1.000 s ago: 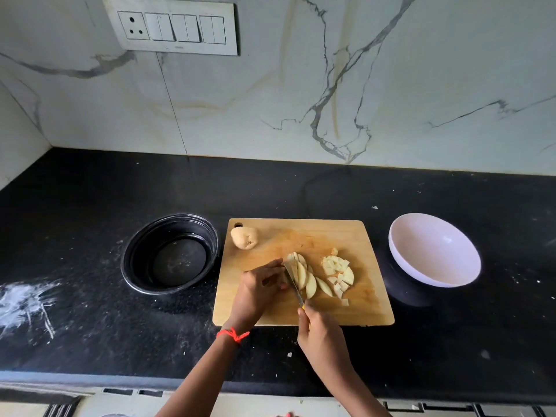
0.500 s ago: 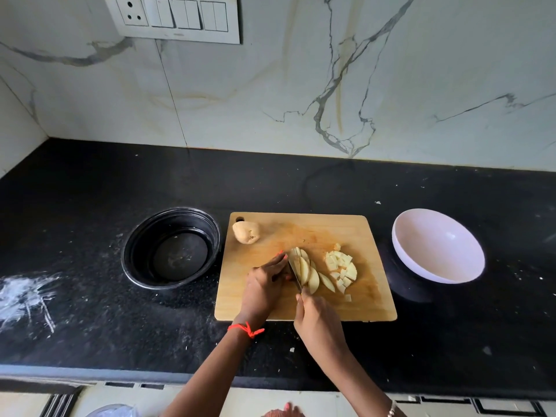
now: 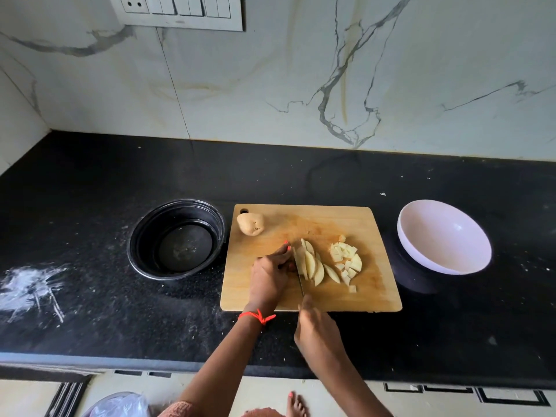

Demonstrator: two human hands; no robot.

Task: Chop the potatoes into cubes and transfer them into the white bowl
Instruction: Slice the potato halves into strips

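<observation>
A wooden cutting board (image 3: pixel 355 296) lies on the black counter. On its middle sit pale potato slices (image 3: pixel 313 264), with a small heap of potato cubes (image 3: pixel 346 260) just to their right. My left hand (image 3: pixel 270 273) holds the left end of the sliced potato with curled fingers. My right hand (image 3: pixel 316 329) grips the handle of a knife (image 3: pixel 300 281), whose blade stands in the slices right beside my left fingers. A whole unpeeled potato (image 3: pixel 251 224) rests at the board's far left corner. The white bowl (image 3: pixel 442 236) stands right of the board with nothing in it.
A black round bowl (image 3: pixel 177 239) sits left of the board. White powder smears (image 3: pixel 30 284) mark the counter at far left. The marble wall rises behind, and the counter's front edge runs just below my wrists. A plastic bag (image 3: pixel 117 406) lies on the floor.
The camera has tilted down a little. My right hand drew back toward me with the knife, and my left hand stayed on the slices.
</observation>
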